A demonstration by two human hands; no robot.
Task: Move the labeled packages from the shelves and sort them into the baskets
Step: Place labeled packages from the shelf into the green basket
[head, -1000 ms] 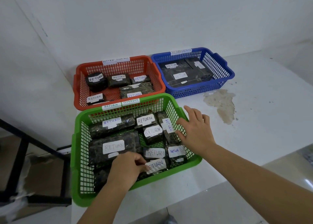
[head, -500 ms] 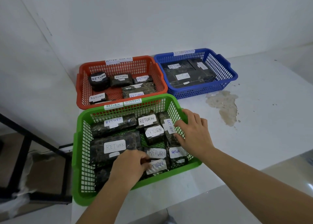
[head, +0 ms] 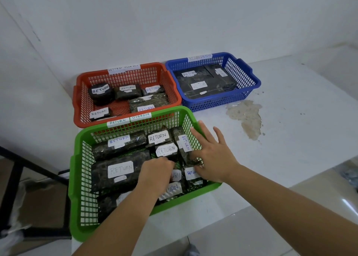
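I see both hands inside the green basket [head: 77, 178] at lower centre: my left hand [head: 155, 173] curls onto packages [head: 120, 170], grip unclear; my right hand [head: 211, 157] is spread wide by the right rim. Bare counter [head: 290, 120] lies right.

White tabletop [head: 290, 120]: green basket [head: 77, 197], red basket [head: 79, 100], blue basket [head: 249, 77], each holding dark packages labelled RETURN; left hand [head: 155, 175] and right hand [head: 213, 157] inside green basket

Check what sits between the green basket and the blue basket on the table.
Head view: bare white tabletop separates the green basket from the blue basket. The brownish stain lies just right of that gap.
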